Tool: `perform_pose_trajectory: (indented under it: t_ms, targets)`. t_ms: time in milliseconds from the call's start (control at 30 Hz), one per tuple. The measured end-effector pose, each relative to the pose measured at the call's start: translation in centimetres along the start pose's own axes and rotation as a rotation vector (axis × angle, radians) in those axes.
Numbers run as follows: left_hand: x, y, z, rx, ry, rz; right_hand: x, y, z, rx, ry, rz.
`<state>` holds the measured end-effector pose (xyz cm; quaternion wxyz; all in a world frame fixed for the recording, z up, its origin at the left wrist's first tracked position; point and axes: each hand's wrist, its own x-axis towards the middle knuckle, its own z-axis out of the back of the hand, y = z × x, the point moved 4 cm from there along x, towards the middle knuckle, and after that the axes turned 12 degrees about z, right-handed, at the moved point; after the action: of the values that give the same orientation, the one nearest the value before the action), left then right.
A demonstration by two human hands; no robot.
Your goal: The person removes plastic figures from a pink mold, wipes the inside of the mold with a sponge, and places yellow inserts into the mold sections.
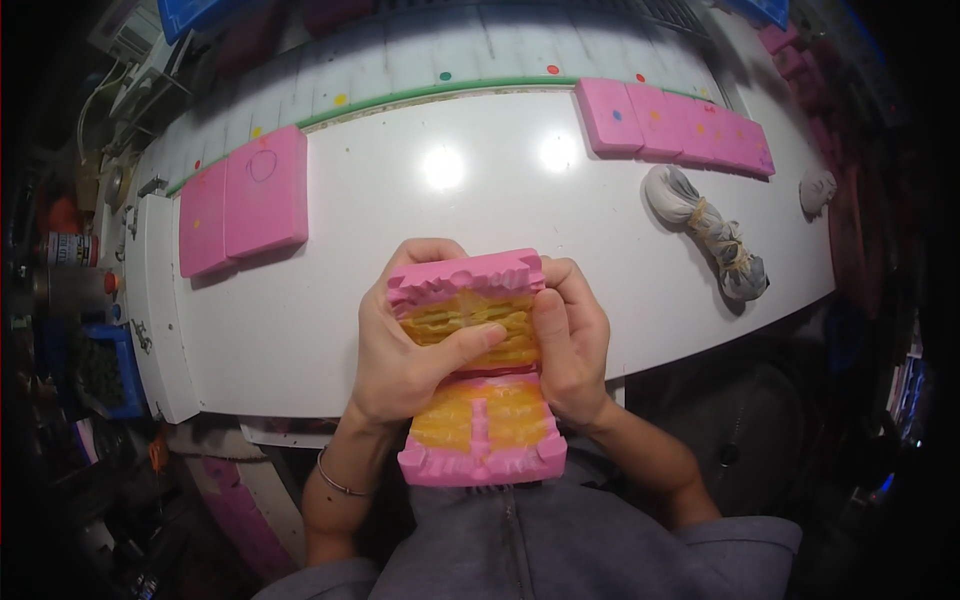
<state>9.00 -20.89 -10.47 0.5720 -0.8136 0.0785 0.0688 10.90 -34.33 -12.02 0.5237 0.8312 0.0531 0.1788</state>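
Before my body, over the table's near edge, I hold an opened pink mold (465, 268) with a yellow, ridged inside. Its upper part sits between my hands, while the lower part (482, 466) hangs below it toward my jacket; whether the two parts are joined is hard to tell. My left hand (390, 345) grips the left side, with its thumb lying across the yellow hollow. On the right edge, my right hand (575, 350) pinches the upper part between thumb and bent fingers. Fingers behind the mold are hidden.
The white table (380, 210) carries two pink blocks (265, 190) at left and a row of pink blocks (655, 122) at far right. A tied grey-white cloth bundle (710, 230) lies at right. A green-edged strip (440, 88) with coloured dots runs along the back.
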Motion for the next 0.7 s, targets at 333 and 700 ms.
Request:
perform_pose_trajectory:
  t_ms: [333, 700]
  targets:
    - [-0.2, -0.3, -0.3, 0.152, -0.097, 0.0, -0.4, 0.8, 0.6, -0.457, 0.186, -0.036]
    - [-0.2, -0.3, -0.1, 0.183, -0.116, 0.002, 0.0, 1.5, 1.1, -0.209, 0.183, -0.267]
